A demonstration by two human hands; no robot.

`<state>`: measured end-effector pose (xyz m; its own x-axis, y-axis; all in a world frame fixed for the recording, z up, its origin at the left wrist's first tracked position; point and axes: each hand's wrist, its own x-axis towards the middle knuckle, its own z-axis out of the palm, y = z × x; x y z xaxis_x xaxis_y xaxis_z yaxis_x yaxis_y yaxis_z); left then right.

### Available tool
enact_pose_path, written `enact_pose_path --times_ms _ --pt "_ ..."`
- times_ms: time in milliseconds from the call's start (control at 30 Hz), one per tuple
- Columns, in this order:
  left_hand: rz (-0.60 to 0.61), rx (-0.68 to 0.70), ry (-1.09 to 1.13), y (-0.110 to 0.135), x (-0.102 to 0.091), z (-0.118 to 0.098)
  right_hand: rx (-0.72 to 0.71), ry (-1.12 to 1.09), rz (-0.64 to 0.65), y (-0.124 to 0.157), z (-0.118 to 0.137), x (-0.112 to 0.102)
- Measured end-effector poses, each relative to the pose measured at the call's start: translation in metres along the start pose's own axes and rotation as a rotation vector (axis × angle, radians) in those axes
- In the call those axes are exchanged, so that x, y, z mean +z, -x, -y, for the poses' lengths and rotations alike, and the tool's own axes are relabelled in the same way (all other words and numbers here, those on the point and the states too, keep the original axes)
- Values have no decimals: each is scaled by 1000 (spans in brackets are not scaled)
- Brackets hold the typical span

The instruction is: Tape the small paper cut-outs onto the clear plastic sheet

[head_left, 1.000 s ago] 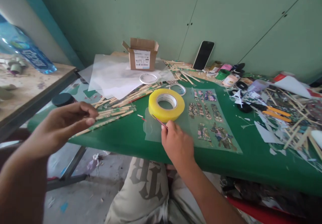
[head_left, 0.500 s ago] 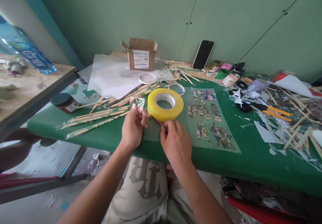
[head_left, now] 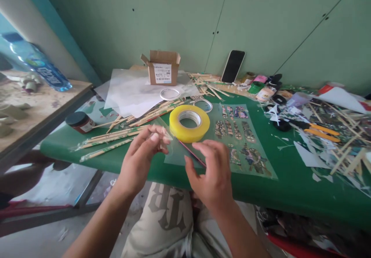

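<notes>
Head view: what is gripped, and why so?

— Left hand, eight o'clock of the tape roll: pinching clear film by its edge, presumably to limit sticking. Right hand, five o'clock: thumb and fingers parted; contact with the thin rod cannot be told.

— Roll's position?

— Flat on the bench, probably for stability.

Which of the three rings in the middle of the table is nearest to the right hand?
The thick yellow tape roll, just beyond the right hand; the two thin white rings lie farther back.
</notes>
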<state>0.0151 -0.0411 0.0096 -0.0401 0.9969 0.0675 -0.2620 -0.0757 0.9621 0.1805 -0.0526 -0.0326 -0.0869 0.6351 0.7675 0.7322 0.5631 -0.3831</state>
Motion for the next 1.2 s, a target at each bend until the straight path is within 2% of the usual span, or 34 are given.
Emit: enact_pose_path --times_ms 133,267,333,533,667,733,833,867,967,1033,1100,1200 --pt "152 -101 13 22 25 -7 -92 -81 -71 -7 2 -24" --pt "137 -180 18 41 47 2 -225 19 -99 -1 -2 -44" --pt "137 -207 23 49 56 7 -228 43 -88 7 -4 -53" --pt "255 -341 101 65 72 10 -125 -29 -144 22 -8 -76" --pt "382 -336 174 70 72 10 -60 -99 -214 22 -10 -88" --pt "352 -244 81 70 74 13 13 -144 -266 21 -11 -93" --pt "156 -25 -260 67 83 18 162 -294 -319 17 -12 -101" --pt "147 8 -340 66 88 19 207 -352 -331 16 -11 -103" --pt "346 -68 -340 65 102 22 330 -475 -371 12 -8 -108" --pt "412 -132 -266 63 110 24 406 -530 -390 11 -8 -112" --pt "378 -145 -224 59 114 26 467 -565 -405 11 -9 -114" --pt "311 -73 -229 49 116 24 544 -571 -475 11 -16 -118"
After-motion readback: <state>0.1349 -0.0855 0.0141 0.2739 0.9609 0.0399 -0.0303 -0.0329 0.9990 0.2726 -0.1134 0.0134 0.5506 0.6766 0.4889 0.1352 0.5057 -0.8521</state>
